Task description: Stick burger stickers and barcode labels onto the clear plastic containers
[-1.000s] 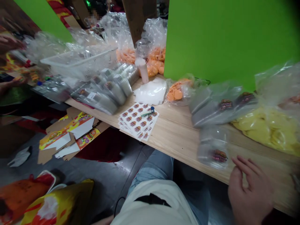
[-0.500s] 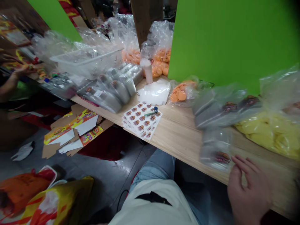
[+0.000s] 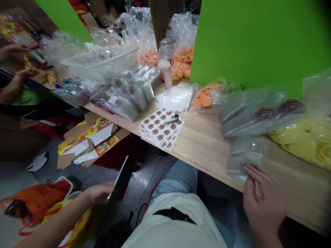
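Left hand [image 3: 103,194]: wrapped around a smartphone [image 3: 122,181], fingers closed on it, in front of the table edge and above the floor. Right hand [image 3: 265,198]: loosely curved, thumb and fingers brought near each other with a small gap, fingertips over a clear plastic bag [image 3: 240,156] at the table's front edge; whether they grip it or only touch it, cannot tell.

Against the frame half a second earlier: left hand and phone are now in full view; right fingertips, then beside the burger sticker on the bag, now cover most of it. The whole scene sits further right in view.

Labels: burger pictures repeat across a fanned stack of sticker sheets [image 3: 157,129], on which lies a pale-green tool [image 3: 170,121] with a dark blue piece beside its end. Flattened cartons [image 3: 88,141] bear red and yellow print; the lettering is not legible. Small white label [image 3: 113,99] on the packed clear bags at left, too small to read.

Surface and room: light wood-grain table [image 3: 201,144], bag of yellow discs [image 3: 307,141] behind the right hand, bag of orange discs [image 3: 204,100] near the bright green partition [image 3: 258,41], white plastic basket [image 3: 124,62] further left. Grey tiled floor [image 3: 144,186] with an orange bag [image 3: 38,199]; a co-worker's hand [image 3: 26,74] at far left
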`<state>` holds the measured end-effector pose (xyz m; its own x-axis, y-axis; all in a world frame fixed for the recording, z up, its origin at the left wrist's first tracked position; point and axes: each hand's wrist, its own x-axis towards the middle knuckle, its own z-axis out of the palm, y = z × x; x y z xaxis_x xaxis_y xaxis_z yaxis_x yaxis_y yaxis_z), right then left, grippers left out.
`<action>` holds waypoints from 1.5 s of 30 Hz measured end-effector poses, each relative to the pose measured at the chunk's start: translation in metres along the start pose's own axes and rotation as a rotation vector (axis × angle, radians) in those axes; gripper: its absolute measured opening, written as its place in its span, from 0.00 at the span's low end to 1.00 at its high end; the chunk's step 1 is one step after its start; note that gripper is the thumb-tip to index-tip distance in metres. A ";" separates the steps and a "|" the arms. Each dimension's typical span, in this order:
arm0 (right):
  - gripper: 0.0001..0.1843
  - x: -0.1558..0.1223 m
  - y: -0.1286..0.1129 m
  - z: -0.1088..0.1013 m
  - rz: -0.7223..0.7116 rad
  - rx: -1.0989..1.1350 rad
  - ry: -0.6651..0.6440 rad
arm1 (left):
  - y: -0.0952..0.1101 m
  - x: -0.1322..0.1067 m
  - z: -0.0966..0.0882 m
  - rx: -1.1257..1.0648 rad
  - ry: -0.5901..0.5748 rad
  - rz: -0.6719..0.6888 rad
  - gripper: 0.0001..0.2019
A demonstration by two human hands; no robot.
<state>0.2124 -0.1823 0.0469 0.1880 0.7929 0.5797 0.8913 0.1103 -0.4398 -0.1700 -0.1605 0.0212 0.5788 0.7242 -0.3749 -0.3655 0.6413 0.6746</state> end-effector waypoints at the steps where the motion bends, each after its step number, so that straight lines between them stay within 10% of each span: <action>1: 0.14 0.000 -0.004 0.003 -0.015 0.025 -0.031 | 0.002 0.001 -0.001 -0.018 -0.012 -0.002 0.47; 15: 0.18 0.001 -0.125 0.124 0.021 0.664 -0.800 | 0.017 0.031 -0.028 -0.315 -0.129 -0.028 0.33; 22: 0.23 0.001 -0.140 0.149 0.629 1.147 -0.957 | 0.026 0.024 -0.027 -0.345 -0.018 0.026 0.26; 33: 0.21 0.005 -0.137 0.150 0.616 1.158 -0.975 | 0.020 0.049 -0.016 -0.172 0.453 0.002 0.28; 45: 0.22 0.007 -0.138 0.150 0.487 0.920 -0.791 | 0.017 0.053 -0.001 -0.223 0.409 0.008 0.30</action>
<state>0.0286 -0.1026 0.0089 -0.1632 0.9682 -0.1897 0.1355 -0.1685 -0.9763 -0.1464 -0.1109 0.0125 0.2562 0.7413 -0.6203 -0.5425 0.6414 0.5425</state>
